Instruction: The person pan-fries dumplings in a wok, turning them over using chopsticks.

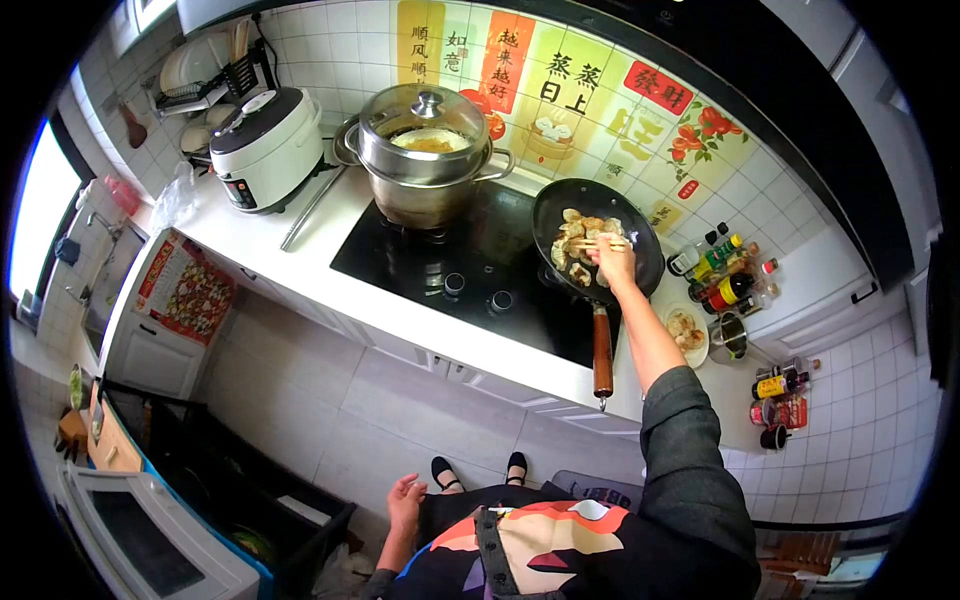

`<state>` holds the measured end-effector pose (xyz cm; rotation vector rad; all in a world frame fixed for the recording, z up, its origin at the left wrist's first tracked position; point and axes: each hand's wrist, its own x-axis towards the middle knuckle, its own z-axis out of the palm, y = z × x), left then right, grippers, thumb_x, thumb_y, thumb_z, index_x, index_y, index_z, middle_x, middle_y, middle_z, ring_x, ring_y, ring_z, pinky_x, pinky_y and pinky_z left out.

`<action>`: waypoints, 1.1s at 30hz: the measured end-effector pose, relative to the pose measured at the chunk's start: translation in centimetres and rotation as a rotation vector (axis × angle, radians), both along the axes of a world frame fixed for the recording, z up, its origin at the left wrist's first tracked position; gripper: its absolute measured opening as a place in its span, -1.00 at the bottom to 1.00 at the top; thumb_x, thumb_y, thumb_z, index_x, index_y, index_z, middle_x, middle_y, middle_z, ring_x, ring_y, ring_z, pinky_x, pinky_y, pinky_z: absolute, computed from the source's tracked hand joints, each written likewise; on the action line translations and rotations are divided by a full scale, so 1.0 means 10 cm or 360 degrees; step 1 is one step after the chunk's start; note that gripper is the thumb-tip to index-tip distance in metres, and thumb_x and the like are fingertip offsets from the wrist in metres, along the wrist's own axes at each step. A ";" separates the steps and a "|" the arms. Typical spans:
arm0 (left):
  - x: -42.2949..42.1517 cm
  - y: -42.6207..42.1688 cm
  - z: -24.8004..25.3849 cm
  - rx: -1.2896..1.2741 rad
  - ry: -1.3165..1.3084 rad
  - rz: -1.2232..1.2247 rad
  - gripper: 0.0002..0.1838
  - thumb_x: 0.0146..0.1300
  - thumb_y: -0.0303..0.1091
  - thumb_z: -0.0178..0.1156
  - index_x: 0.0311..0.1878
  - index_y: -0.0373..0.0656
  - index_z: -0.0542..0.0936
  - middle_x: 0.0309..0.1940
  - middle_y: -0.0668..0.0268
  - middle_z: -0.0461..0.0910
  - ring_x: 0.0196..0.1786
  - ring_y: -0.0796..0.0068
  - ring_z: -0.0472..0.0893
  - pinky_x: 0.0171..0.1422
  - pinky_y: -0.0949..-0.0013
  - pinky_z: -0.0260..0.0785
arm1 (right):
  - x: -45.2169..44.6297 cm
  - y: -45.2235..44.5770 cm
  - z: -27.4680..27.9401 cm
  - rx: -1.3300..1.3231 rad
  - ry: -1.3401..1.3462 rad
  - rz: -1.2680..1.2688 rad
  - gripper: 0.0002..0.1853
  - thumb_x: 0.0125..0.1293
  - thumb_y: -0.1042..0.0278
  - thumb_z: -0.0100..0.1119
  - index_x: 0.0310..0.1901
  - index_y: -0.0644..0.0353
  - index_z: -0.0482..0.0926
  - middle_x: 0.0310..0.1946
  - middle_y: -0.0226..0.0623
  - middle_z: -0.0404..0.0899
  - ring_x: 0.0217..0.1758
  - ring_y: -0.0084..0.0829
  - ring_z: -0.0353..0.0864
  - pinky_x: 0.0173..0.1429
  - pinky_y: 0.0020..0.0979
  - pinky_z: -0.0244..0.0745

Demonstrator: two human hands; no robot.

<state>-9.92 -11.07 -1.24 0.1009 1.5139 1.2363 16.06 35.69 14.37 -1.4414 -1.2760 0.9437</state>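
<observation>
My right hand (614,262) is closed around a pair of chopsticks (598,244), reaching over a black frying pan (556,200). Inside the pan lie several browned, pale pieces of food (580,272), and the chopstick tips are among them. The pan's brown wooden handle (602,355) points toward me, past the cooktop's front edge. Nothing is in my left hand (405,500), which hangs low beside my body with its fingers loosely bent and apart. Right of the pan, similar pieces fill a white plate (703,353).
A lidded steel steamer pot (420,165) stands on the black cooktop (480,255). Left of it are a metal rod (312,208) and a white electric cooker (265,150). Sauce bottles (725,290) and a metal bowl (728,337) line the right side.
</observation>
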 end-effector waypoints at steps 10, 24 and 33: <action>-0.05 0.06 0.05 0.0065 0.0014 -0.0042 -0.74 0.08 -0.49 -0.02 -0.11 -0.24 0.36 -0.44 0.30 0.49 -0.38 0.57 0.47 -0.38 0.58 0.28 | 0.63 -1.01 0.69 0.0322 -0.0099 0.0072 -0.80 0.20 0.32 -0.11 -0.31 0.25 0.45 -0.43 -0.34 0.50 -0.40 -0.56 0.53 -0.39 -0.62 0.43; 0.27 0.78 0.55 0.0286 0.0066 -0.0697 -0.75 0.09 -0.46 0.00 -0.12 -0.22 0.39 -0.38 0.30 0.51 -0.30 0.58 0.47 -0.24 0.56 0.28 | 0.99 -1.11 0.20 0.0170 -0.0122 -0.0199 -0.76 0.18 0.23 -0.09 -0.33 0.24 0.46 -0.48 -0.27 0.51 -0.44 -0.56 0.52 -0.39 -0.57 0.40; 0.64 0.72 0.53 0.0261 0.0108 -0.0566 -0.78 0.10 -0.46 0.00 -0.15 -0.24 0.41 -0.40 0.29 0.52 -0.32 0.57 0.48 -0.25 0.55 0.29 | 1.03 -0.26 -0.27 0.0094 -0.0754 -0.0325 -0.72 0.11 0.17 -0.12 -0.36 0.20 0.49 -0.39 -0.06 0.50 -0.27 -0.11 0.46 -0.19 -0.24 0.34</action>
